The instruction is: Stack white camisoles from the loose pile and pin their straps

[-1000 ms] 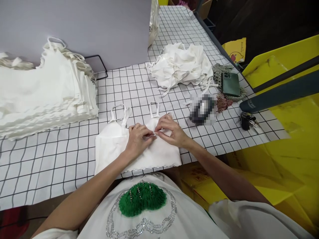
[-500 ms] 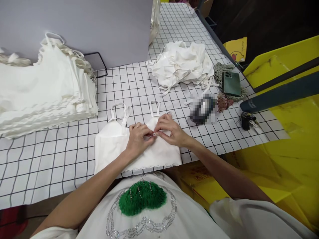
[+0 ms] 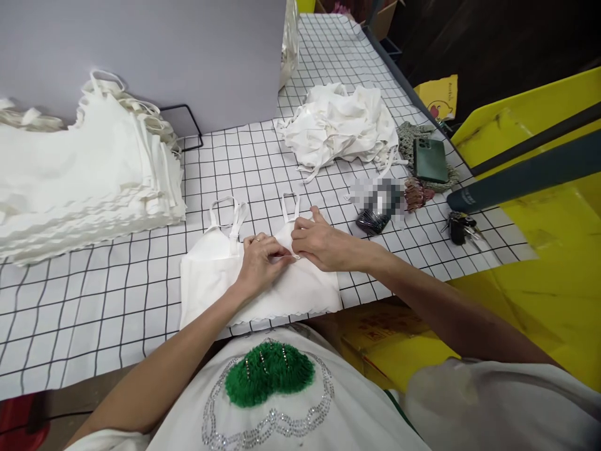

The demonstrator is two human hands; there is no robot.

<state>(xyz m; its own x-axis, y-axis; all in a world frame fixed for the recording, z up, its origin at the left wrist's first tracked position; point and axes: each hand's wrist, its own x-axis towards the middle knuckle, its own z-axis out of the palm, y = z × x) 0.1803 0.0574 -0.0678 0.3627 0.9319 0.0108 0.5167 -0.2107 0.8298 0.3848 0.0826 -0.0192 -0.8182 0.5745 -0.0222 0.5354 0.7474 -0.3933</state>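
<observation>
A white strappy camisole top (image 3: pixel 211 282) lies flat at the table's front edge, its shoulder straps pointing away from me and its scalloped hem towards me. My left hand (image 3: pixel 261 262) rests on the middle of it, with thumb and fingers pinched on the neckline. Close beside it, my right hand (image 3: pixel 323 243) is closed with its fingertips over the neckline. A thin pale strand and a tiny white piece show between the two hands. What exactly the right fingertips hold is too small to make out.
Stacked white tops (image 3: pixel 94 163) stand at the left, and a heap of white garments (image 3: pixel 342 125) lies at the back. To the right are a partly blurred dark object (image 3: pixel 373 219), a green phone (image 3: pixel 431 160) and keys (image 3: pixel 462 227). A dark bar (image 3: pixel 526 172) crosses yellow bins (image 3: pixel 563 232).
My right hand has turned and its fingers have curled in more, with its wrist slightly higher. The left hand keeps its pinch. The whole view has shifted slightly.
</observation>
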